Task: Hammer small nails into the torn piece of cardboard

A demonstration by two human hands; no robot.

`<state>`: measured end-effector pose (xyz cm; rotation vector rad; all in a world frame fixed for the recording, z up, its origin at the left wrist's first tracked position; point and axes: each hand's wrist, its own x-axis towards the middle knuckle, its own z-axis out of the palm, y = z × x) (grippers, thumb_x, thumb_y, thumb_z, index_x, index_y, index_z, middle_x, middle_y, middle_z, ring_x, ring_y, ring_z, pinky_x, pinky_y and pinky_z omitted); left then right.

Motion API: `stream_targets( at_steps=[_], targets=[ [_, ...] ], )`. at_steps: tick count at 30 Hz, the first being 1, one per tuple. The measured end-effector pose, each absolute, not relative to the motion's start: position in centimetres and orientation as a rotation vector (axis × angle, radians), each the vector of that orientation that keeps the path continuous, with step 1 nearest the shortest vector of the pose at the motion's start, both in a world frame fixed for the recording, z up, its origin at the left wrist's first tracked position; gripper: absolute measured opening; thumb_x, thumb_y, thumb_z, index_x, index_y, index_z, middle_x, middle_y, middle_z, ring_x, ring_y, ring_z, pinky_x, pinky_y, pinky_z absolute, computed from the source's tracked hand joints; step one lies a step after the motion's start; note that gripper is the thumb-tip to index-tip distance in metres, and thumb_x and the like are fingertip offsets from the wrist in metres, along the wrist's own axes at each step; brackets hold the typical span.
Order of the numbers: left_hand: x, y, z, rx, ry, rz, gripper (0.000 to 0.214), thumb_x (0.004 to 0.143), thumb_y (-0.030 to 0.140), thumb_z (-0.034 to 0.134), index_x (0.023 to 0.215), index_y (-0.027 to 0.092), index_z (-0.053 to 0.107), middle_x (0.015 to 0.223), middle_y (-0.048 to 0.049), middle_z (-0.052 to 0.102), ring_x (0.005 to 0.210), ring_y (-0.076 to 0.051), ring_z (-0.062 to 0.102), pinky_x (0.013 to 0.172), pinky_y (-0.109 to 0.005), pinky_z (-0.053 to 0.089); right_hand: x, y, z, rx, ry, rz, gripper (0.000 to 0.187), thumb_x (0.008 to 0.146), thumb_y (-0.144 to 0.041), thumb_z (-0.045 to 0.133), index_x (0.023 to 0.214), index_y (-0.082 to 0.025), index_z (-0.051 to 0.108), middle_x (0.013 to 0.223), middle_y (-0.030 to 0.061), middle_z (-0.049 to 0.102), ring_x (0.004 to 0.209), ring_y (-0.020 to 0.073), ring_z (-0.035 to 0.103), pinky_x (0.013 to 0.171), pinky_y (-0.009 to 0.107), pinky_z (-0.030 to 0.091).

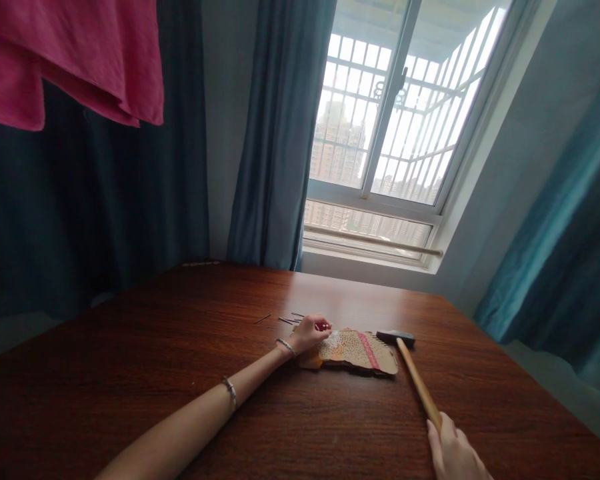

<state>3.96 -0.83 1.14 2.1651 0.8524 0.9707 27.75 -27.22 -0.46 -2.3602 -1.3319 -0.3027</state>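
Note:
My left hand (310, 331) reaches across the wooden table (130, 373) and rests at the far left edge of a flat cardboard piece (355, 352) dotted with small holes and a pink stripe. Its fingers are curled together, pinched on something small I cannot make out. Several thin nails (286, 320) lie loose just beyond that hand. My right hand (455, 453), near the bottom edge, grips the wooden handle of a hammer (415, 377). The dark hammer head (396, 337) lies on the table beside the cardboard's right end.
A barred window (395, 133) with blue curtains (280, 133) stands behind the table. A pink cloth (80, 60) hangs at the upper left. The table's far edge runs just beyond the nails, its right edge slopes down past the hammer.

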Motion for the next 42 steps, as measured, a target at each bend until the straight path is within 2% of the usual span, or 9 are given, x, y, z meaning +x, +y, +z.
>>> stream_targets(
  at_steps=[4, 8, 11, 14, 17, 21, 28, 34, 42],
  targets=[
    [3.9, -0.8, 1.1, 2.175, 0.841, 0.978, 0.015, 0.068, 0.027, 0.059, 0.072, 0.014, 0.065, 0.066, -0.0014, 0.060, 0.060, -0.011, 0.052, 0.057, -0.019, 0.040, 28.2, -27.1, 0.9, -2.366, -1.224, 0.066, 0.039, 0.079, -0.042, 0.037, 0.106, -0.023, 0.056, 0.084, 0.0105, 0.069, 0.065, 0.0272, 0.065, 0.054, 0.035, 0.047],
    [3.9, -0.7, 1.0, 2.175, 0.847, 0.950, 0.016, 0.068, 0.028, 0.058, 0.073, 0.014, 0.066, 0.066, -0.0014, 0.061, 0.061, -0.011, 0.052, 0.057, -0.020, 0.040, 28.0, -26.8, 1.4, -2.158, -0.918, 0.210, 0.048, 0.071, -0.052, 0.046, 0.102, -0.019, 0.060, 0.077, 0.0112, 0.069, 0.073, 0.0287, 0.065, 0.059, 0.035, 0.049],
    [4.0, -0.6, 0.9, 2.167, 0.855, 0.942, 0.017, 0.068, 0.028, 0.059, 0.073, 0.014, 0.066, 0.067, -0.0016, 0.061, 0.062, -0.012, 0.053, 0.058, -0.020, 0.040, 26.5, -26.8, 2.2, -1.815, -0.708, 0.375, 0.065, 0.057, -0.056, 0.063, 0.107, -0.015, 0.058, 0.060, 0.0044, 0.065, 0.051, 0.0205, 0.059, 0.043, 0.028, 0.045],
    [4.0, -0.5, 0.7, 2.171, 0.856, 0.954, 0.017, 0.068, 0.028, 0.058, 0.072, 0.014, 0.066, 0.067, -0.0016, 0.061, 0.062, -0.012, 0.053, 0.058, -0.020, 0.040, 24.1, -27.0, 4.0, -1.536, -0.580, 0.640, 0.082, 0.052, -0.057, 0.068, 0.121, -0.017, 0.048, 0.056, -0.0019, 0.058, 0.030, 0.0077, 0.039, 0.027, 0.021, 0.029],
    [4.0, -0.5, 0.6, 2.179, 0.847, 0.968, 0.016, 0.068, 0.028, 0.058, 0.071, 0.014, 0.065, 0.066, -0.0016, 0.060, 0.062, -0.012, 0.053, 0.058, -0.020, 0.040, 22.0, -27.2, 5.8, -1.364, -0.541, 0.893, 0.080, 0.053, -0.055, 0.069, 0.121, -0.018, 0.048, 0.053, -0.0053, 0.052, 0.025, 0.0011, 0.026, 0.024, 0.016, 0.017],
    [3.9, -0.5, 0.6, 2.173, 0.837, 0.962, 0.017, 0.068, 0.029, 0.058, 0.071, 0.014, 0.065, 0.066, -0.0011, 0.060, 0.062, -0.012, 0.053, 0.058, -0.020, 0.040, 20.5, -27.0, 6.4, -1.298, -0.553, 1.085, 0.071, 0.052, -0.050, 0.073, 0.113, -0.018, 0.055, 0.051, -0.0059, 0.047, 0.026, -0.0015, 0.023, 0.025, 0.012, 0.011],
    [3.9, -0.4, 0.5, 2.140, 0.814, 0.954, 0.016, 0.068, 0.029, 0.058, 0.070, 0.014, 0.063, 0.069, -0.0011, 0.060, 0.062, -0.011, 0.052, 0.058, -0.020, 0.041, 18.6, -26.3, 5.2, -1.224, -0.573, 1.179, 0.073, 0.053, -0.050, 0.073, 0.115, -0.017, 0.053, 0.047, -0.0059, 0.046, 0.028, -0.0019, 0.022, 0.029, 0.011, 0.007],
    [3.8, -0.2, 0.3, 2.161, 0.780, 0.959, 0.015, 0.069, 0.028, 0.058, 0.070, 0.013, 0.063, 0.072, -0.0015, 0.059, 0.063, -0.010, 0.052, 0.059, -0.019, 0.041, 18.1, -26.1, 5.5, -1.210, -0.612, 1.189, 0.069, 0.052, -0.050, 0.073, 0.111, -0.017, 0.056, 0.047, -0.0066, 0.045, 0.026, -0.0017, 0.023, 0.028, 0.012, 0.011],
    [3.8, -0.3, 0.4, 2.191, 0.743, 0.931, 0.012, 0.070, 0.024, 0.057, 0.070, 0.013, 0.062, 0.073, -0.0004, 0.058, 0.064, -0.009, 0.052, 0.061, -0.019, 0.042, 17.8, -26.2, 5.4, -1.251, -0.590, 1.170, 0.077, 0.055, -0.049, 0.072, 0.119, -0.013, 0.050, 0.045, -0.0063, 0.046, 0.028, -0.0008, 0.028, 0.030, 0.012, 0.017]
  ],
)
